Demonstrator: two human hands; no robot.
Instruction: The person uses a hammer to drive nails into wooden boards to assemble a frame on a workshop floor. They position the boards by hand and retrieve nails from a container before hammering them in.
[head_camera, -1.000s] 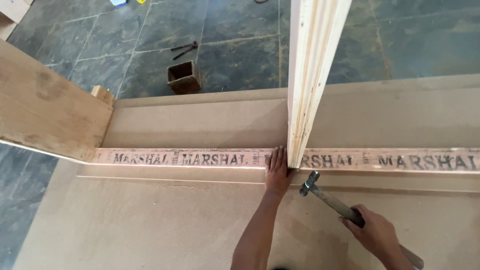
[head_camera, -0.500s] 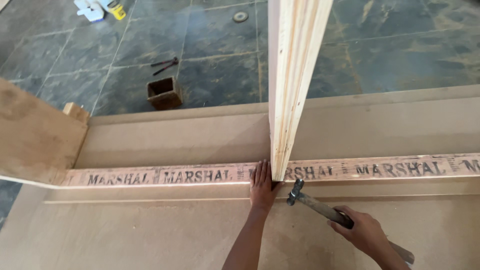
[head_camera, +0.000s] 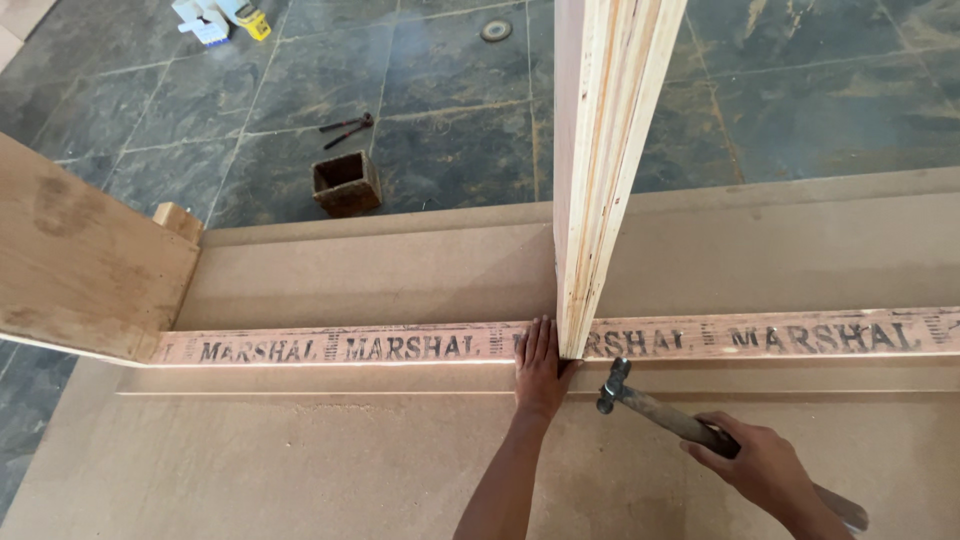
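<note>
My left hand (head_camera: 541, 367) lies flat with fingers together against the foot of an upright pale plywood panel (head_camera: 605, 150), on the edge of a long horizontal board (head_camera: 400, 346) with printed lettering. My right hand (head_camera: 762, 468) grips the wooden handle of a hammer (head_camera: 655, 408). The hammer's metal head hovers just right of the panel's base, close to the lettered board. Both hands rest over a wide brown fibreboard sheet (head_camera: 300, 460).
A plywood panel (head_camera: 85, 265) slants up at the left, with a small wood block (head_camera: 178, 220) behind it. On the dark tiled floor beyond stand a small open wooden box (head_camera: 346, 184), pliers (head_camera: 345, 127), a round disc (head_camera: 495, 31) and white and yellow items (head_camera: 215, 17).
The view has shifted, so the upright panel and both hands sit further right in frame. My left hand stays at the panel's foot; the hammer head stays close beside it.
</note>
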